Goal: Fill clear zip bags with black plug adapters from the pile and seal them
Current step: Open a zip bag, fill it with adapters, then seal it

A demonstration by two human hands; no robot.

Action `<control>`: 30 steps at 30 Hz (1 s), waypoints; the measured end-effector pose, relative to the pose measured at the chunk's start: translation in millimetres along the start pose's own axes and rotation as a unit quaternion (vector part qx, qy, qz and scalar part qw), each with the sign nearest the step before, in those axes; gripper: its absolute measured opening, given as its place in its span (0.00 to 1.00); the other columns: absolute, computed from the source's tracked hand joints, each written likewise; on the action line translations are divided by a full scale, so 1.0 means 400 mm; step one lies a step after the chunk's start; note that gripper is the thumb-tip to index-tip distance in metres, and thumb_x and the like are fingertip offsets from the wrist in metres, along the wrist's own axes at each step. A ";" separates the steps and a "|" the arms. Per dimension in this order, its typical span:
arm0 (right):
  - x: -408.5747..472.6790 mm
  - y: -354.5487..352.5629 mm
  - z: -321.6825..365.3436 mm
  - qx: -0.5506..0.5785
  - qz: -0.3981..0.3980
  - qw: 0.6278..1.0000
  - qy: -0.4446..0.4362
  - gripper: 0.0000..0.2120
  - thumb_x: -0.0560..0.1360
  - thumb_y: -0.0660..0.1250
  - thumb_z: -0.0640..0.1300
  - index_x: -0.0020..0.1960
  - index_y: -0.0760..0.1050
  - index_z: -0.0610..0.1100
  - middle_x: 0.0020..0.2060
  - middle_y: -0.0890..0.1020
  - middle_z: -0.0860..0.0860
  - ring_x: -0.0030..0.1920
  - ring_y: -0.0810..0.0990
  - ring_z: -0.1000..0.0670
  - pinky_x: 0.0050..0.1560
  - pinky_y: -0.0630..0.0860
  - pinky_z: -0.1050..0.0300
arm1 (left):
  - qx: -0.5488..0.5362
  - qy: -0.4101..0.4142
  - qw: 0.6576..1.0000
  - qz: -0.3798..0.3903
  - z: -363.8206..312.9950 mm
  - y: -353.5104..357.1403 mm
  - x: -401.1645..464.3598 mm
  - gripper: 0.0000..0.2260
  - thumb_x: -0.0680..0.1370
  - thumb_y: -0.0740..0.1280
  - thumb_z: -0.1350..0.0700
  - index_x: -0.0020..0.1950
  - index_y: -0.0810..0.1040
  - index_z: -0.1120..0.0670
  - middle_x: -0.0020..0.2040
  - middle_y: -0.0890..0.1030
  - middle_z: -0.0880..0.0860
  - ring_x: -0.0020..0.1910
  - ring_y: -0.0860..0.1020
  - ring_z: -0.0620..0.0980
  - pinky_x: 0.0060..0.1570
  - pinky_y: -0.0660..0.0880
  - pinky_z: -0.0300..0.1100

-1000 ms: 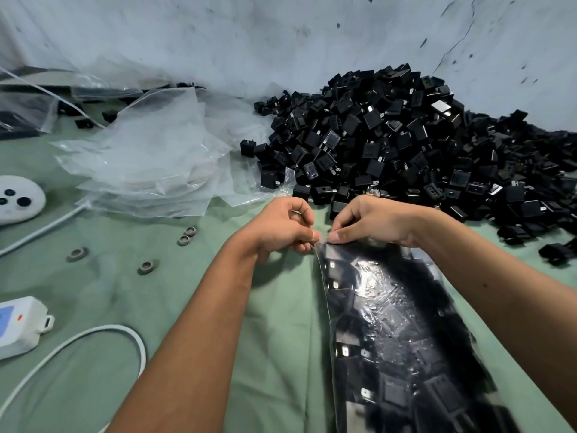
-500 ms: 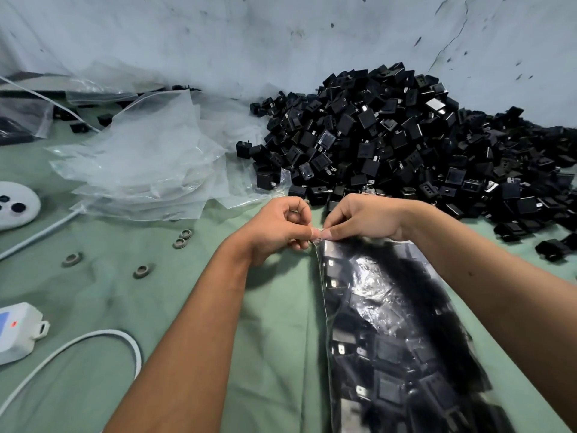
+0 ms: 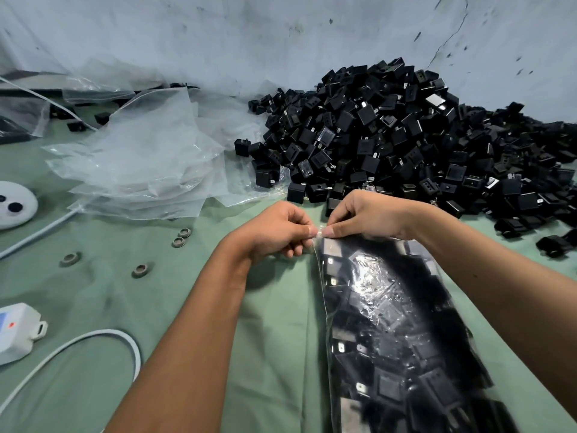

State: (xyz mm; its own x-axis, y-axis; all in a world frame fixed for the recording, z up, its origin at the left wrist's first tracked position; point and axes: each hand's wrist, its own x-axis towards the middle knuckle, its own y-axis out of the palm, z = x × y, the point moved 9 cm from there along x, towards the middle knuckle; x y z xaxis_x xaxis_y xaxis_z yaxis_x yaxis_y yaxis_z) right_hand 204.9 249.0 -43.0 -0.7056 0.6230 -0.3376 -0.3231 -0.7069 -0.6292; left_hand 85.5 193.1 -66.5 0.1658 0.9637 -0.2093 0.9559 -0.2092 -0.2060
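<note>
A clear zip bag, packed with black plug adapters, lies on the green-covered worktop in front of me, its mouth at the far end. My left hand and my right hand meet at the bag's near-left top corner, each with thumb and forefinger closed in a pinch on the zip strip there, fingertips almost touching. The seal looks barely begun at this corner (the rest of the strip runs under my right wrist, so I cannot tell how much is closed). Just beyond my hands rises the pile of adapters, with a stack of empty bags to its left. The risk, as I judge it: the bag is full close to its mouth, so an adapter near the top could hold the strip apart, and a track pinched out of line would leave a gap that spills the load once lifted.
</note>
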 end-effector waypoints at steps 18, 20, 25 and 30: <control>0.022 -0.017 0.006 -0.086 0.067 0.994 -0.014 0.05 0.77 0.75 0.51 0.44 0.87 0.52 0.39 0.87 0.53 0.39 0.81 0.58 0.48 0.73 0.60 | 0.027 0.032 0.999 -0.028 -0.008 0.012 0.017 0.08 0.82 0.65 0.66 0.43 0.77 0.63 0.31 0.77 0.56 0.21 0.71 0.43 0.20 0.64 0.32; 0.028 -0.015 0.011 -0.113 0.053 0.992 -0.029 0.06 0.77 0.75 0.50 0.43 0.87 0.51 0.37 0.86 0.53 0.37 0.80 0.58 0.48 0.73 0.57 | 0.038 0.054 0.997 -0.040 -0.013 0.010 0.023 0.08 0.82 0.65 0.67 0.42 0.77 0.62 0.31 0.78 0.56 0.24 0.74 0.46 0.25 0.69 0.34; 0.017 -0.020 0.016 -0.120 0.028 0.991 -0.048 0.08 0.78 0.73 0.49 0.41 0.85 0.50 0.35 0.86 0.53 0.35 0.79 0.59 0.45 0.74 0.57 | 0.104 0.087 0.988 -0.069 -0.020 0.002 0.034 0.12 0.82 0.65 0.66 0.39 0.76 0.55 0.31 0.79 0.51 0.27 0.77 0.46 0.31 0.72 0.37; -0.021 -0.062 -0.034 -0.104 0.006 0.994 -0.032 0.19 0.80 0.68 0.59 0.34 0.81 0.52 0.30 0.79 0.57 0.31 0.74 0.56 0.41 0.70 0.58 | 0.090 0.092 0.990 -0.062 -0.022 0.003 0.031 0.10 0.82 0.64 0.67 0.42 0.76 0.58 0.34 0.79 0.56 0.28 0.76 0.46 0.31 0.72 0.37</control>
State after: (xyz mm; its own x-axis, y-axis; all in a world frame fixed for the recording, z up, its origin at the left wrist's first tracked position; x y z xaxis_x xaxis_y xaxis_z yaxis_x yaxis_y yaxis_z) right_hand 227.5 265.8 -34.1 -0.7499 0.5871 -0.3048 -0.1821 -0.6262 -0.7581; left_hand 90.8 206.3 -61.1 0.1065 0.9943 0.0027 0.9160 -0.0970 -0.3892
